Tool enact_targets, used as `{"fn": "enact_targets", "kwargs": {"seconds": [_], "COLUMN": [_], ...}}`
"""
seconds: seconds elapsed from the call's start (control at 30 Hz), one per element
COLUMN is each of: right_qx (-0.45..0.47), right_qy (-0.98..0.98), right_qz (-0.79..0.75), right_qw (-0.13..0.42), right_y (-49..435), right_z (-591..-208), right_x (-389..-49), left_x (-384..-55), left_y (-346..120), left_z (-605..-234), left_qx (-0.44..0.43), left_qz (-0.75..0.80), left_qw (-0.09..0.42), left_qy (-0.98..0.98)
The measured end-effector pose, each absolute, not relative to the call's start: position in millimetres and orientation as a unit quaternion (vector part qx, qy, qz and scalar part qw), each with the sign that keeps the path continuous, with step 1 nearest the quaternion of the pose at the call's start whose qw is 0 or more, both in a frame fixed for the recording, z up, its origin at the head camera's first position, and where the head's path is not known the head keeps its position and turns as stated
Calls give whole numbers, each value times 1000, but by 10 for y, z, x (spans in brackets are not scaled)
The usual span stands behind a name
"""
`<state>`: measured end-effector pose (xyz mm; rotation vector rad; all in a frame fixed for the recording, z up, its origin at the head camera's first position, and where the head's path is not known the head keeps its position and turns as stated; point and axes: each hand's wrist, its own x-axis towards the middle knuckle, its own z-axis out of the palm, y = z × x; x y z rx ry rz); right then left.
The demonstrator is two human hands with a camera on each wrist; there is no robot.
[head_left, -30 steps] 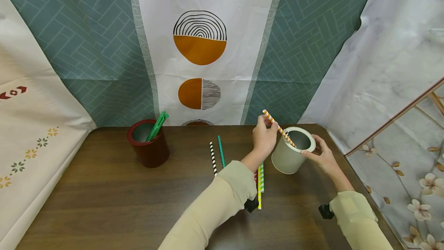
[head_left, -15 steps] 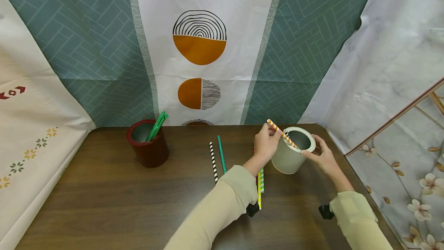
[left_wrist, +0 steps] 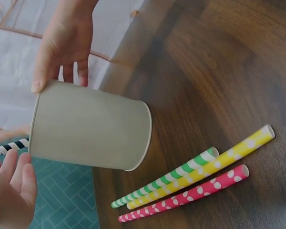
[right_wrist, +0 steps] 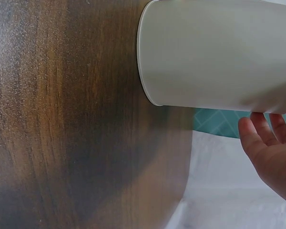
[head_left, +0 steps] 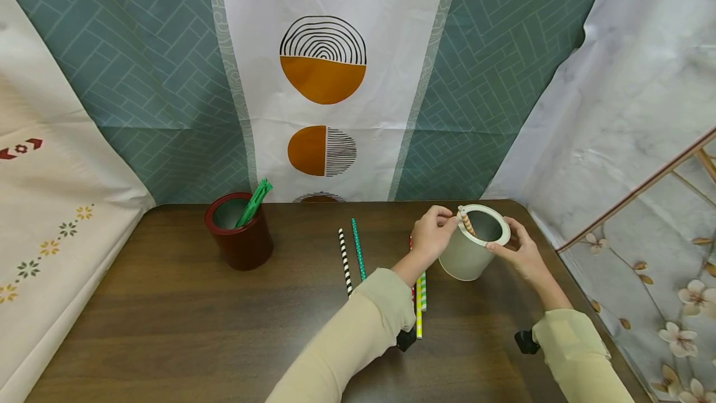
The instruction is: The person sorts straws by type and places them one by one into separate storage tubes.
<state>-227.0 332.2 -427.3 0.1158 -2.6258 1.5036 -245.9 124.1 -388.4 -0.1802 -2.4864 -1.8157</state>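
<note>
My right hand (head_left: pixel 520 250) grips the light grey canister (head_left: pixel 467 257) at its right side, thumb on the rim. In the right wrist view, the fingers (right_wrist: pixel 271 131) touch its wall. An orange-and-white striped straw (head_left: pixel 467 224) leans inside the canister, its top near the left rim. A black-and-white striped straw (left_wrist: pixel 14 145) shows past the rim in the left wrist view. My left hand (head_left: pixel 432 238) is at the canister's left rim, its fingers loosely extended with no straw seen between them. Below it lie green striped (left_wrist: pixel 167 179), yellow (left_wrist: pixel 205 169) and red dotted straws (left_wrist: pixel 186 195).
A dark red canister (head_left: pixel 243 244) stands at the left with a green bundle (head_left: pixel 254 203) inside. A black-and-white straw (head_left: pixel 345 260) and a teal dotted straw (head_left: pixel 358 250) lie mid-table, partly behind my left sleeve. Cloth hangs behind the wooden table (head_left: pixel 184 316).
The orange striped straw has gone down into the canister, and my left hand has let it go. That hand moved slightly right and down. My right hand stays on the canister.
</note>
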Motion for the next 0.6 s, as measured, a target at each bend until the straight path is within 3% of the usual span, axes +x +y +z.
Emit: {"fn": "enact_targets", "kwargs": {"seconds": [0.6], "right_qx": [38], "right_qy": [-865], "right_qz": [497], "right_qw": [59], "right_y": [3312], "right_z": [-4257], "right_x": [-2259], "left_x": [-2597], "left_y": [833], "left_z": [-4088], "left_qx": [-70], "left_qz": [-563], "left_qw": [23], "left_qy": [-823]}}
